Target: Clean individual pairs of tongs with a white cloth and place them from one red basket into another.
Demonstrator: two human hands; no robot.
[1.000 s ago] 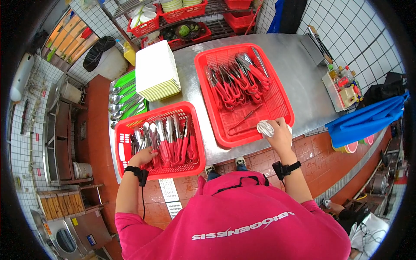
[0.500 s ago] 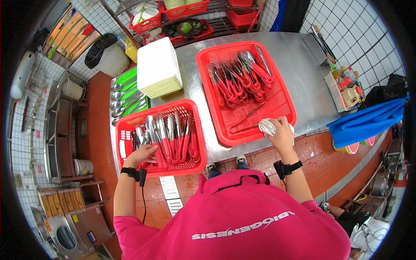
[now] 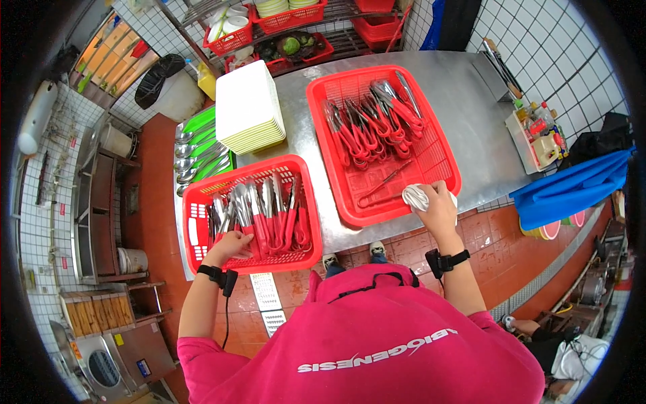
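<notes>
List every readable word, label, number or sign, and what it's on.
Pink shirt: white lettering, large and legible, but I won't copy it.
Bottles, far right: any print too small to read.
Steel machine, lower left: blue sticker too small to read.
Tongs: no lettering I can make out.

A head-worn fisheye looks steeply down over the near edge of the tabletop (image 3: pixel 488 141), facing its far edge, left hand (image 3: pixel 232 247) and right hand (image 3: pixel 440 205) fairly near; outskirts seem too bent to judge surely.

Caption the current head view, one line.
Left hand at red-handled tongs in the smaller red basket; right hand gripping a white cloth.
</notes>
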